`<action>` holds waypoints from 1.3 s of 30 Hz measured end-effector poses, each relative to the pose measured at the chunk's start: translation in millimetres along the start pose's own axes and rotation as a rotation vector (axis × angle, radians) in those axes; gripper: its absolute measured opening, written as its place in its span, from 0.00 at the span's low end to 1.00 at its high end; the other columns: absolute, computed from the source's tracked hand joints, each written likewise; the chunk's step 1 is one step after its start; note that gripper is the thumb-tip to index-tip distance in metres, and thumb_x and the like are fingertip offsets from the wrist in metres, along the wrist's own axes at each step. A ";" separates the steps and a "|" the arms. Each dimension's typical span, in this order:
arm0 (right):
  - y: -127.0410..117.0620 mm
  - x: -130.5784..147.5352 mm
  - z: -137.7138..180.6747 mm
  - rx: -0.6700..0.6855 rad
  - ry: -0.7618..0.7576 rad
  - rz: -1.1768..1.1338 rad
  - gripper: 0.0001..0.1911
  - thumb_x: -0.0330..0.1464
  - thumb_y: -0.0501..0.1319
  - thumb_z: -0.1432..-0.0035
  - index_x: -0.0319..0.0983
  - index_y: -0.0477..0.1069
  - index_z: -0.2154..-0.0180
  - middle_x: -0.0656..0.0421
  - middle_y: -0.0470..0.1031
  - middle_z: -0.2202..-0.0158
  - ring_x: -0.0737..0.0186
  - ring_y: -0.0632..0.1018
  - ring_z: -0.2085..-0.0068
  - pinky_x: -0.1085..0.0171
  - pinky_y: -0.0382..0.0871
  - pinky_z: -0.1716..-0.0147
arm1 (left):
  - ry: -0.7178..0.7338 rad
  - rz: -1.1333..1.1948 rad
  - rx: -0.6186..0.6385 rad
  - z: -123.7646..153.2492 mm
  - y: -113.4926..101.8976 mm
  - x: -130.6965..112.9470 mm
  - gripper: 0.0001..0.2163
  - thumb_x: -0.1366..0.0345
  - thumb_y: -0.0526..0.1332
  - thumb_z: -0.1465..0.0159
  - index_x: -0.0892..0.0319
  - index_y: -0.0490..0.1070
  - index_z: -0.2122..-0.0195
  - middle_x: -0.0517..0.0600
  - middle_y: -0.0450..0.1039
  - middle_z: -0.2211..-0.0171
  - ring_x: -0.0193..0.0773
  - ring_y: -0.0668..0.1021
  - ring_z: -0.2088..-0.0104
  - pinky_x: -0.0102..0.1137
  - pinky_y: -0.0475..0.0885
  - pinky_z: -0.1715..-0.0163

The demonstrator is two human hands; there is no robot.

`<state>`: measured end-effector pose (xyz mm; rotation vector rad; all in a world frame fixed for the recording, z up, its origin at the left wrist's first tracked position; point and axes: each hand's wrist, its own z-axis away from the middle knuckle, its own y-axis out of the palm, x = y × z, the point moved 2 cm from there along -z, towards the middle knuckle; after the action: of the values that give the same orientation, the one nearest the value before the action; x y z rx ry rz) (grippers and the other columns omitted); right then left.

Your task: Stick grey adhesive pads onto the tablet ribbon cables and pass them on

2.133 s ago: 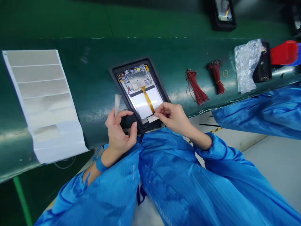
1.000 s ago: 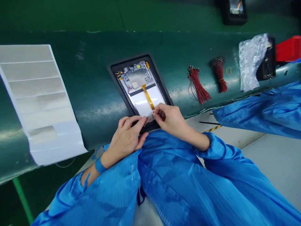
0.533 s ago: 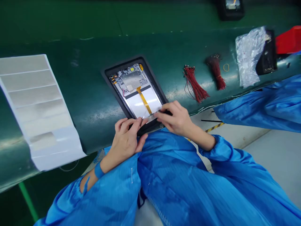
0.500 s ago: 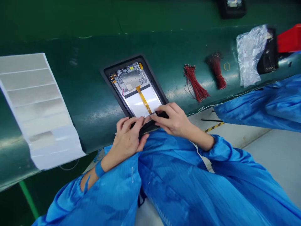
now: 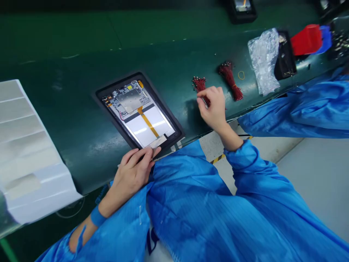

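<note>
An opened tablet [image 5: 139,111] lies back-up on the green bench, showing a circuit board, a white panel and an orange flex strip [image 5: 148,122]. My left hand [image 5: 133,173] rests at its near edge, fingers stretched flat, fingertips on a small pale tape patch [image 5: 157,142]. My right hand [image 5: 214,107] has reached right to a bundle of red wires [image 5: 200,84]. Its thumb and forefinger are pinched together over the bundle, and the hand covers most of the wires.
A second red wire bundle [image 5: 230,78] and a yellow rubber band [image 5: 241,75] lie further right. Beyond are a crumpled clear bag [image 5: 263,60], a black part [image 5: 285,58] and red and blue bins [image 5: 308,38]. A white sheet of tape strips [image 5: 29,145] lies left. Another person's blue sleeve [image 5: 297,109] rests right.
My right hand left the tablet's near edge and moved right to the red wires. My left hand stays at the tablet, pressing the tape patch. The view swung right.
</note>
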<state>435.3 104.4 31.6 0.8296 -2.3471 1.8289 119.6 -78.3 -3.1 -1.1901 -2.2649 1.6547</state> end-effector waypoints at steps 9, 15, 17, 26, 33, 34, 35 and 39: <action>27.8 -35.5 -60.3 0.147 -0.001 0.169 0.06 0.30 0.57 0.28 0.39 0.72 0.59 0.45 0.74 0.54 0.41 0.73 0.47 0.37 0.70 0.44 | -0.077 0.023 -0.063 -4.2 -7.2 3.4 0.43 0.76 0.63 0.28 0.54 0.41 0.18 0.57 0.83 0.44 0.50 0.84 0.49 0.48 0.76 0.41; 28.3 -39.8 -52.4 0.117 -0.046 0.077 0.07 0.30 0.56 0.28 0.41 0.73 0.58 0.49 0.72 0.56 0.50 0.75 0.53 0.48 0.75 0.49 | -0.189 0.203 -0.018 -12.3 -14.6 3.6 0.39 0.70 0.61 0.27 0.53 0.43 0.19 0.54 0.86 0.50 0.53 0.83 0.44 0.51 0.74 0.41; 27.4 -38.3 -48.9 0.078 -0.060 0.079 0.08 0.33 0.56 0.26 0.42 0.74 0.55 0.49 0.71 0.57 0.49 0.75 0.52 0.47 0.76 0.48 | -0.212 0.231 -0.028 -14.4 -15.3 2.8 0.38 0.69 0.61 0.27 0.53 0.45 0.19 0.54 0.86 0.51 0.53 0.84 0.45 0.52 0.73 0.41; -0.7 49.0 -16.2 0.353 -0.300 -0.105 0.11 0.36 0.52 0.23 0.42 0.72 0.53 0.52 0.74 0.58 0.47 0.74 0.50 0.44 0.64 0.42 | -0.295 0.257 -0.216 -18.7 -16.5 -4.1 0.37 0.66 0.60 0.27 0.50 0.43 0.20 0.54 0.84 0.51 0.52 0.83 0.51 0.54 0.75 0.44; 6.1 86.7 -1.4 0.688 -0.622 -0.172 0.09 0.29 0.53 0.24 0.42 0.70 0.58 0.56 0.77 0.60 0.53 0.71 0.55 0.55 0.56 0.53 | -0.285 0.190 -0.202 -24.4 -13.3 -5.8 0.33 0.65 0.61 0.26 0.58 0.50 0.23 0.53 0.84 0.49 0.50 0.79 0.45 0.52 0.76 0.43; 5.5 87.4 -0.9 0.706 -0.641 -0.151 0.09 0.29 0.53 0.24 0.42 0.70 0.58 0.56 0.77 0.60 0.54 0.71 0.56 0.56 0.55 0.54 | -0.284 0.179 -0.197 -24.3 -12.7 -5.9 0.32 0.64 0.61 0.26 0.59 0.50 0.23 0.53 0.84 0.49 0.50 0.79 0.45 0.52 0.76 0.43; 4.6 88.0 -0.5 0.720 -0.658 -0.127 0.08 0.29 0.54 0.24 0.42 0.70 0.58 0.56 0.77 0.60 0.54 0.71 0.56 0.56 0.54 0.55 | -0.285 0.172 -0.194 -24.2 -12.2 -6.1 0.32 0.63 0.60 0.26 0.59 0.50 0.24 0.53 0.84 0.49 0.50 0.80 0.45 0.53 0.75 0.42; 0.6 91.7 -0.1 0.737 -0.725 -0.030 0.08 0.28 0.54 0.24 0.40 0.70 0.57 0.55 0.78 0.60 0.54 0.69 0.58 0.57 0.50 0.57 | -0.270 0.187 -0.214 -26.0 -10.5 -7.7 0.35 0.66 0.62 0.29 0.55 0.50 0.23 0.55 0.84 0.49 0.52 0.80 0.47 0.52 0.75 0.43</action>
<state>356.7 70.1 63.9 1.8467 -1.8415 2.7734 132.2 -64.3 19.0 -1.3316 -2.6225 1.7687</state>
